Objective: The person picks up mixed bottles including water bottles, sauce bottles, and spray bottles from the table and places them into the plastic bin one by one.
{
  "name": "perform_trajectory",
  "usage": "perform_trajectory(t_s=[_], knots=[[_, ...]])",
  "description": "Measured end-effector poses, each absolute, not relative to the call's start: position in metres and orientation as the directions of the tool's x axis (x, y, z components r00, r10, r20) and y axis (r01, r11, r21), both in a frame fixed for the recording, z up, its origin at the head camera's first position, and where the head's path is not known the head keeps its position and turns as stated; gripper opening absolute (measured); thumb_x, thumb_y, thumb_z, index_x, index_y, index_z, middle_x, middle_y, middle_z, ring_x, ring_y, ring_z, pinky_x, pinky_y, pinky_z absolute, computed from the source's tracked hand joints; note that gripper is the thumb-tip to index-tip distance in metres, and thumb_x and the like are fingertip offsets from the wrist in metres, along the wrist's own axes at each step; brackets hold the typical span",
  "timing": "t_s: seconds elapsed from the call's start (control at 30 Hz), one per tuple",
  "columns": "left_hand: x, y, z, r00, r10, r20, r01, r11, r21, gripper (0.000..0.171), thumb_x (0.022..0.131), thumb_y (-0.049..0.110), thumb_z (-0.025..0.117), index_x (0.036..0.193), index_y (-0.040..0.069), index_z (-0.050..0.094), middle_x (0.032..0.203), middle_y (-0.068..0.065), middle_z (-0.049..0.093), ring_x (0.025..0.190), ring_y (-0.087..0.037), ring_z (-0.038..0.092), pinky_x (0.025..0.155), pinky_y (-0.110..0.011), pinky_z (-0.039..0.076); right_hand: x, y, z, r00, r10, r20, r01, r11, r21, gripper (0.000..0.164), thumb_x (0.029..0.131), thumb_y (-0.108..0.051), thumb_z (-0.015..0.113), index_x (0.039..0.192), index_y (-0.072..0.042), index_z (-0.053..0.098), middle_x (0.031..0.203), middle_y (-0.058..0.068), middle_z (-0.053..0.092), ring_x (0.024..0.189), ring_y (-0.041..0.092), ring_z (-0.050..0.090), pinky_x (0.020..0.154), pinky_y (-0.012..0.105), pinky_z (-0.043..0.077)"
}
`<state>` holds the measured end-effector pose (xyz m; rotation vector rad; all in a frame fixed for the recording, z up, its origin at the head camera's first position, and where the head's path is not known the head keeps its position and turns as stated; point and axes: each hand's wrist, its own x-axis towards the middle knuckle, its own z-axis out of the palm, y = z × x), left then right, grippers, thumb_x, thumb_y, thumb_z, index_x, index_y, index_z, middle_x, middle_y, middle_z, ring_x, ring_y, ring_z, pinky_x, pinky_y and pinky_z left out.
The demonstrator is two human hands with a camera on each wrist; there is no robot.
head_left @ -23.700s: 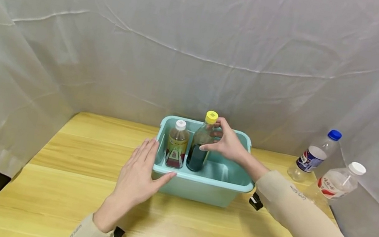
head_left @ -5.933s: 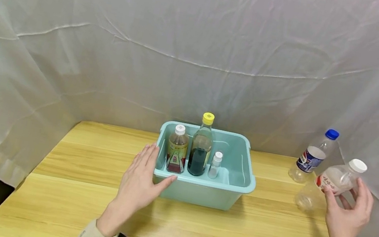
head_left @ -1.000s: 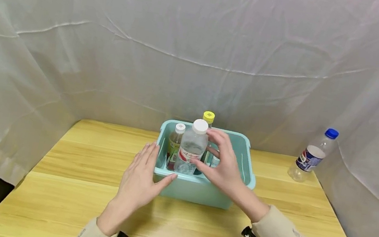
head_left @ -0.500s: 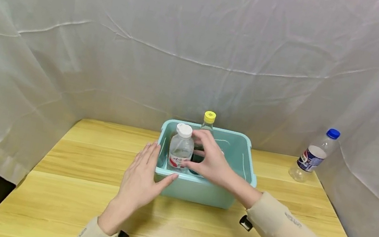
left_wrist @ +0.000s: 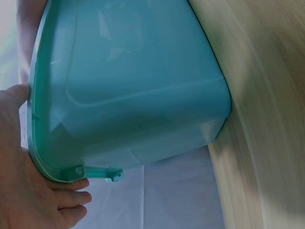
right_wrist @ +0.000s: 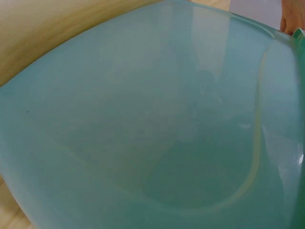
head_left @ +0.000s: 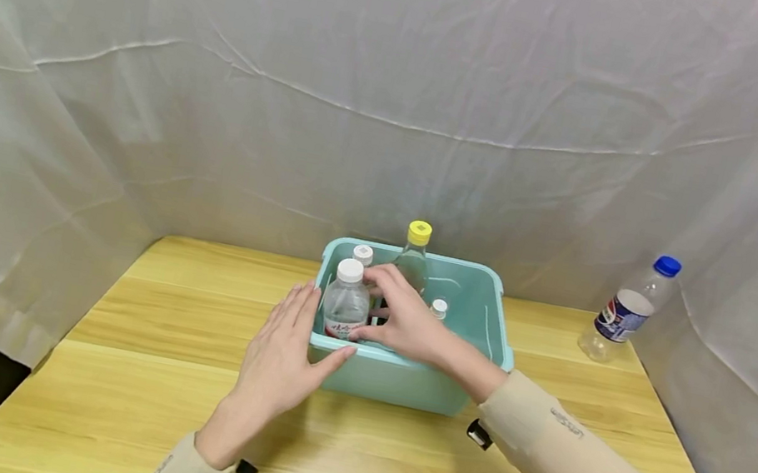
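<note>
Inside the front left corner of a light teal plastic bin [head_left: 391, 381], my right hand [head_left: 409, 322] grips a clear plastic bottle [head_left: 345, 308] with a white cap and a red-and-white label. The bottle is upright; its base is hidden behind the front rim. My left hand [head_left: 276, 366] rests with straight fingers at the bin's left front corner; the left wrist view shows its thumb and fingers touching the rim [left_wrist: 35, 119]. Behind the held bottle stands another white-capped bottle [head_left: 363, 255], mostly covered. The yellow-capped bottle [head_left: 414, 255] of dark liquid is partly behind my right hand.
A small white-capped bottle [head_left: 439, 309] stands in the bin, right of the yellow-capped one. On the wooden table [head_left: 115, 393], a clear blue-capped bottle [head_left: 624, 314] with a blue label stands at the far right. Grey curtain [head_left: 402, 105] hangs behind and at the sides.
The clear bottle came from the table's right side to the bin. In the last second my right hand moved it left and down into the front left corner. My left hand stayed put.
</note>
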<state>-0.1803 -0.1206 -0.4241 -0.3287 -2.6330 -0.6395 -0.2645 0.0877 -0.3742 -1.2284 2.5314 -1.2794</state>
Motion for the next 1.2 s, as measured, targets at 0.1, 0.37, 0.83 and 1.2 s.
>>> perform_trajectory(t_s=[0.1, 0.37, 0.83, 1.2], knots=[[-0.1806, -0.1207, -0.4245, -0.886, 0.131, 0.445, 0.320, 0.866, 0.384, 0.100, 0.096, 0.072, 0.054, 0.159, -0.004, 0.035, 0.165, -0.021, 0.036, 0.154, -0.037, 0.031, 0.127, -0.050, 0.027, -0.2656, 0.0868, -0.3757, -0.678, -0.681, 0.276, -0.623, 0.333, -0.707, 0.068, 0.084, -0.005, 0.086, 0.140, -0.001, 0.048, 0.140, 0.014, 0.046, 0.127, 0.036, 0.059, 0.095, 0.047, 0.061], [-0.1807, -0.1208, -0.4241, -0.888, 0.133, 0.439, 0.319, 0.868, 0.382, 0.100, 0.096, 0.072, 0.053, 0.159, -0.004, 0.035, 0.165, -0.021, 0.035, 0.154, -0.037, 0.031, 0.127, -0.049, 0.025, -0.2654, 0.0871, -0.3766, -0.685, -0.676, 0.271, -0.619, 0.344, -0.707, 0.062, 0.088, -0.012, 0.085, 0.138, -0.004, 0.050, 0.138, 0.012, 0.047, 0.127, 0.034, 0.059, 0.093, 0.036, 0.062], [-0.1800, -0.1208, -0.4246, -0.885, 0.130, 0.446, 0.317, 0.870, 0.377, 0.101, 0.096, 0.074, 0.052, 0.158, -0.004, 0.036, 0.165, -0.021, 0.036, 0.154, -0.036, 0.031, 0.127, -0.049, 0.026, -0.2623, 0.0882, -0.3760, -0.712, -0.637, 0.294, -0.605, 0.346, -0.717, 0.058, 0.091, -0.024, 0.083, 0.140, -0.008, 0.056, 0.133, 0.005, 0.054, 0.121, 0.026, 0.060, 0.094, 0.042, 0.061], [-0.1789, -0.1206, -0.4242, -0.882, 0.128, 0.454, 0.320, 0.870, 0.376, 0.101, 0.096, 0.073, 0.053, 0.158, -0.004, 0.036, 0.165, -0.021, 0.036, 0.154, -0.037, 0.031, 0.127, -0.050, 0.027, -0.2586, 0.0954, -0.3730, -0.689, -0.635, 0.348, -0.638, 0.305, -0.707, 0.062, 0.090, -0.025, 0.084, 0.144, -0.014, 0.055, 0.139, 0.003, 0.053, 0.125, 0.030, 0.061, 0.097, 0.039, 0.060]])
